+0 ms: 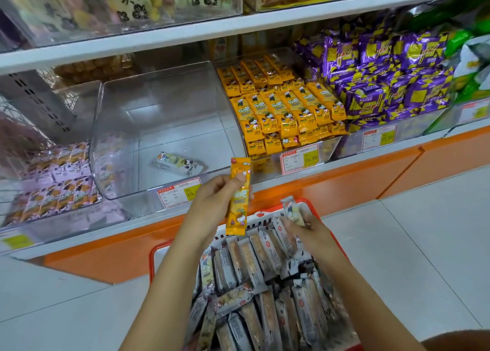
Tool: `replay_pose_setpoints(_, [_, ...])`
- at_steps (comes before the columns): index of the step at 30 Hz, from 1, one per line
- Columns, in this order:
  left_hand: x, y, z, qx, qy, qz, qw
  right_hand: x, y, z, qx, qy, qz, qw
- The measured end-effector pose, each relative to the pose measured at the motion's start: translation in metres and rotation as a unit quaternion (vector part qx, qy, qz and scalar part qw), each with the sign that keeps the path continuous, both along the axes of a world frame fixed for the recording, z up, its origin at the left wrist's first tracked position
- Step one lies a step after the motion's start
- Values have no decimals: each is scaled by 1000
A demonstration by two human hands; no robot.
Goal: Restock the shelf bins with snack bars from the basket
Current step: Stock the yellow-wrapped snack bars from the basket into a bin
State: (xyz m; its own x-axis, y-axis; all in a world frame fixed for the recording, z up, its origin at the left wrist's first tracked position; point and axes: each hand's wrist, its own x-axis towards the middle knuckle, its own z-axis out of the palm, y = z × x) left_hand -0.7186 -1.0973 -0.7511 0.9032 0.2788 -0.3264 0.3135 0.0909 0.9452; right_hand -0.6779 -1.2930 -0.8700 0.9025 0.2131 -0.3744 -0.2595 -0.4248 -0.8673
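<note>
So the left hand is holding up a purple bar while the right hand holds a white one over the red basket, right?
Not quite. The head view shows the bar in the left hand is orange-yellow, not purple. The right hand does hold a white bar over the red basket.

Pale grey floor tiles [424, 244] with thin joints spread out right of the right hand [307, 231] and lie down-left of the left hand [212, 199]. Beyond both hands an orange plinth [371, 183] runs along the foot of the shelving, with a vertical seam up-right of the right hand. Well above the hands a white shelf board [185, 36] crosses the whole view. Far left of the left hand stands a grey slotted upright [34, 98]. Up-right of the right hand sit purple packets [384, 67], with green packets [472, 40] beyond them. The light is even and cool.
</note>
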Motion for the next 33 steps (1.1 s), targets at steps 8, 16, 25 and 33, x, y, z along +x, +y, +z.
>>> replay_pose_setpoints(8, [-10, -10, -13, -189, 21, 29, 981, -11, 5, 76, 252, -6, 85, 964])
replay_pose_setpoints(16, [-9, -7, 7, -241, -31, -6, 970, -20, 11, 94, 185, -159, 23, 970])
replay_pose_setpoints(25, [10, -19, 38, -245, -92, 25, 965, -18, 28, 126, -51, -414, 54, 907])
replay_pose_setpoints(33, [23, -21, 59, -152, -107, -98, 978, 12, 39, 154, -120, -539, 10, 833])
